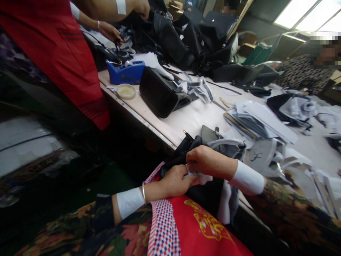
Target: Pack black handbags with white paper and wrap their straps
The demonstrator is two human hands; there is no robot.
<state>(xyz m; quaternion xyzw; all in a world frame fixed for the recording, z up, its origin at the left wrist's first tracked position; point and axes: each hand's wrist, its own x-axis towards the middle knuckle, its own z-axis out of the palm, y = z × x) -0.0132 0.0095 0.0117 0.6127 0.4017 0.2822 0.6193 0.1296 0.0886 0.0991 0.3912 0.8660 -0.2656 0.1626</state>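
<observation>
A black handbag (183,149) rests against the table edge and my lap, partly covered by my hands. Over it, my left hand (177,179) pinches a small white piece of thin wrapping (205,178). My right hand (206,160) bends in from the other side, its curled fingers closed on the same white piece. What lies under the fingertips is hidden. A clear-wrapped handle (226,141) arches just beyond my right hand, and a grey flap (209,134) stands up behind it.
On the table (194,115) lie another black bag (160,94), a blue tape dispenser (126,72), a round shallow dish (126,91) and stacked papers and cards (261,119). Black bags (183,39) pile up behind. A co-worker in a red apron (61,53) stands at left; another person (303,74) is at right.
</observation>
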